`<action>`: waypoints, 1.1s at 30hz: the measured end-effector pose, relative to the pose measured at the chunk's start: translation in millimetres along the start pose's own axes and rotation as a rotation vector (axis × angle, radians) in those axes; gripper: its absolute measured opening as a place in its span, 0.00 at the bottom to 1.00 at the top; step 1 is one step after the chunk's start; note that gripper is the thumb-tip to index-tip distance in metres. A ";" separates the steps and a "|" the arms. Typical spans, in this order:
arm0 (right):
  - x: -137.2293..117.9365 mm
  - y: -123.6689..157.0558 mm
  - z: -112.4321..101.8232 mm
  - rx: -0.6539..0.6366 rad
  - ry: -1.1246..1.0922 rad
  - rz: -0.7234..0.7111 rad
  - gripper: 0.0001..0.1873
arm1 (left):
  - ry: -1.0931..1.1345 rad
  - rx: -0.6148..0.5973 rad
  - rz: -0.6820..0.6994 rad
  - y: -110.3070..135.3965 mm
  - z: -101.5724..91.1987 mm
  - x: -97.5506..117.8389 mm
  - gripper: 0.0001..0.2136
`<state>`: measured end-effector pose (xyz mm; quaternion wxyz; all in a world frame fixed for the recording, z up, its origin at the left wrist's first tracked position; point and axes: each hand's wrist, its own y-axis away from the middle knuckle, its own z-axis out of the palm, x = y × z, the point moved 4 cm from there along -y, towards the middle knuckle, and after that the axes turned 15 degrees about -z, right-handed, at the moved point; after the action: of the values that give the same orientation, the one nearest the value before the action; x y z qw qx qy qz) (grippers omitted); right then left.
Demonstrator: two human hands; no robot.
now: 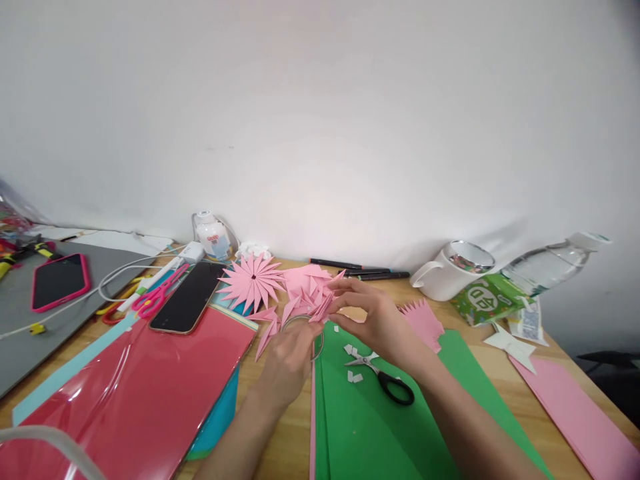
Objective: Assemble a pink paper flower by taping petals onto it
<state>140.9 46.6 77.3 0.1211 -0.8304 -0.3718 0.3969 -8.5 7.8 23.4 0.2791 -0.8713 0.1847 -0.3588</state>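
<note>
My left hand (290,353) is closed at the near edge of a folded pink paper piece (324,303) with pointed tips. From the right, my right hand (373,317) pinches the same piece between thumb and fingers. A thin grey ring (321,348) shows behind and beside my left fingers; its kind is unclear. Just beyond lies a finished-looking pink paper pinwheel flower (253,281), with more folded pink points around it. Below my right hand, black-handled scissors (380,375) rest partly open on green paper (380,433), among small white scraps (354,377).
Left: a black phone (187,298), pink scissors (160,293), red paper in a clear sleeve (135,393) and a white bottle (213,235). Right: a white mug (453,270), a green packet (485,300), a clear water bottle (550,263) and pink paper (575,413). Black pens (370,273) lie by the wall.
</note>
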 end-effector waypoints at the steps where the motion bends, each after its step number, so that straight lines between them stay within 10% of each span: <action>1: 2.0 -0.4 1.5 0.031 -0.043 0.056 0.05 | -0.016 0.011 0.019 0.6 0.0 -0.4 0.12; 6: 8.1 0.8 12.1 0.101 -0.203 0.164 0.06 | -0.084 -0.021 0.050 2.4 1.8 -2.4 0.11; 21: 6.3 4.1 20.4 0.017 0.188 -0.120 0.07 | -0.267 -0.116 0.086 3.3 8.8 -2.2 0.13; 33: 14.3 3.4 22.9 0.010 0.117 0.007 0.09 | -0.269 -0.161 0.074 4.9 11.1 -4.2 0.13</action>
<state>131.4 52.4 52.4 0.1455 -0.8528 -0.3592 0.3500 -3.8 10.2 11.7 0.2438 -0.9237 0.2057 -0.2124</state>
